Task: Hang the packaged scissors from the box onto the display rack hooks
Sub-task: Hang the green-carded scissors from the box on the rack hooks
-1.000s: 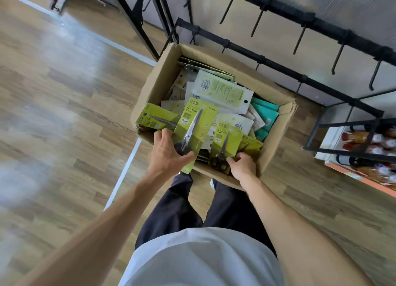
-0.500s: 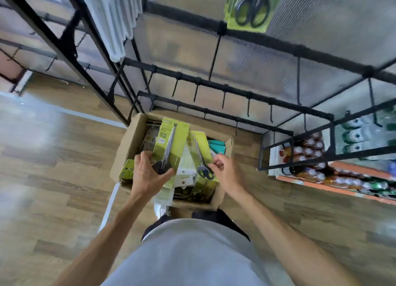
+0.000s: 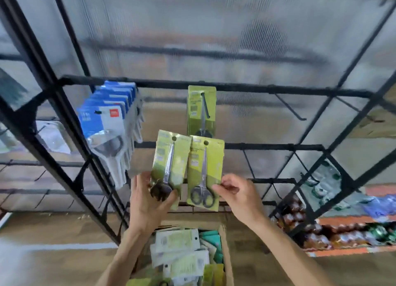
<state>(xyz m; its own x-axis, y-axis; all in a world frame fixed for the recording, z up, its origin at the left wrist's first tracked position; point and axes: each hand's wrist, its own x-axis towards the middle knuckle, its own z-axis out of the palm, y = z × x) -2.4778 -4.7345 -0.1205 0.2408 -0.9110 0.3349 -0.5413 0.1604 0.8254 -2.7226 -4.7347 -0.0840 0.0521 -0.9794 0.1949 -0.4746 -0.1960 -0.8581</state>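
One green pack (image 3: 201, 111) already on the hook (image 3: 204, 106). Left hand (image 3: 147, 202) and right hand (image 3: 240, 197) each grasp a scissors pack (image 3: 171, 163) just below it. Box (image 3: 226, 255) below still holds plenty.

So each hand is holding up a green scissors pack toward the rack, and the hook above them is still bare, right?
Not quite. The left hand and right hand do each hold up a green scissors pack, but the hook above them is not bare: the head view shows a matching green pack already hanging on it.
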